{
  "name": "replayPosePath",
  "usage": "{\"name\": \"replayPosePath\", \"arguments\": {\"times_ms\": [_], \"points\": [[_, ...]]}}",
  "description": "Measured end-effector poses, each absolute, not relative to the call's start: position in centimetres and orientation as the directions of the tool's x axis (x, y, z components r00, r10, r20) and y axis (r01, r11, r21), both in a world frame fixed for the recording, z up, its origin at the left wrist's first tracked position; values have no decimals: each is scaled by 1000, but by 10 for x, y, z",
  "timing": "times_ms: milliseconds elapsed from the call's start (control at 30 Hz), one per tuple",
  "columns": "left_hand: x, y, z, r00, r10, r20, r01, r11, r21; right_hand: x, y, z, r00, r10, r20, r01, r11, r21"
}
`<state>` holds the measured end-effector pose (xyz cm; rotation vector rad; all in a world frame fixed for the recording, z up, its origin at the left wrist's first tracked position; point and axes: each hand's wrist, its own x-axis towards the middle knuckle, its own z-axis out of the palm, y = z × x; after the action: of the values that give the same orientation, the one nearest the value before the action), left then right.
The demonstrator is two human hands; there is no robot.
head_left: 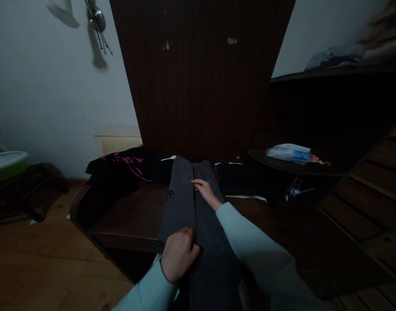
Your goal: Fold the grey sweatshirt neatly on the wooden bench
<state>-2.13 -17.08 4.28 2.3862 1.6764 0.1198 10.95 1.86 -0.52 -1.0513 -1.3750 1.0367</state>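
Pinching the near edge of long grey cotton trousers [191,216] laid lengthwise on a dark wooden table [133,216], the left hand [178,255] holds cloth; beyond it, the right hand [205,190] lies flat, fingers open, on the same trousers

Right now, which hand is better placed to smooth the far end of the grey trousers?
Right hand: it already lies flat far up the grey fabric trousers. The left hand is closed on their near part, by the table edge.
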Motion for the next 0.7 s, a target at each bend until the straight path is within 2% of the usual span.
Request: {"name": "replayPosePath", "arguments": {"times_ms": [167, 333, 400, 500, 567, 700], "points": [[-21, -171, 40, 329, 942, -66, 920, -304, 249, 109, 18, -8, 41, 955, 294, 207, 280, -937], [-28, -161, 41, 391, 918, -63, 881, -353, 316, 112, 18, -6, 78, 956, 284, 390, 233, -891], [-31, -148, 42, 424, 906, -20, 844, -386, 372, 112, 19, -6, 73, 961, 267, 393, 218, -893], [-34, -124, 39, 407, 904, 130, 802, -422, 422, 112, 21, -7, 57, 970, 238, 376, 200, -905], [-34, -110, 34, 365, 909, 199, 809, -416, 416, 113, 24, -8, 31, 978, 208, 347, 185, -919], [-31, -98, 18, 326, 916, 232, 848, -392, 358, 116, 31, 0, -49, 990, 130, 294, 138, -946]]}}
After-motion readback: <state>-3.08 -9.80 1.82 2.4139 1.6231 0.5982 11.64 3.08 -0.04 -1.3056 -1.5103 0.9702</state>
